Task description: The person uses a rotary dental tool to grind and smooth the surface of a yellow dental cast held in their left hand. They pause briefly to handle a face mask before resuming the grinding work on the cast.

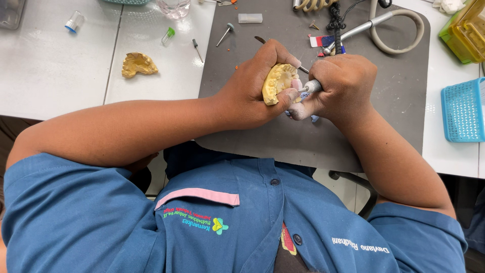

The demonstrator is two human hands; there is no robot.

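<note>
Left hand (252, 86) clamps the yellow dental cast (277, 82), right hand (343, 86) grips the handpiece (312, 87), tip against it

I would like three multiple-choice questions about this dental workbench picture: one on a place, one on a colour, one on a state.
1. Where does the second yellow cast lie?
A. on the white table
B. on the grey mat
C. in the blue basket

2. What colour is the perforated basket at the picture's right edge?
A. red
B. blue
C. white

3. How is the left hand occupied?
A. lying flat and empty
B. gripping the yellow tooth model
C. holding a glass

Answers: 1 A, the cast lies alone on the white table, apart from the mat. 2 B, its mesh is plainly blue. 3 B, its fingers wrap the model while the right hand presses a handpiece to it.
</note>
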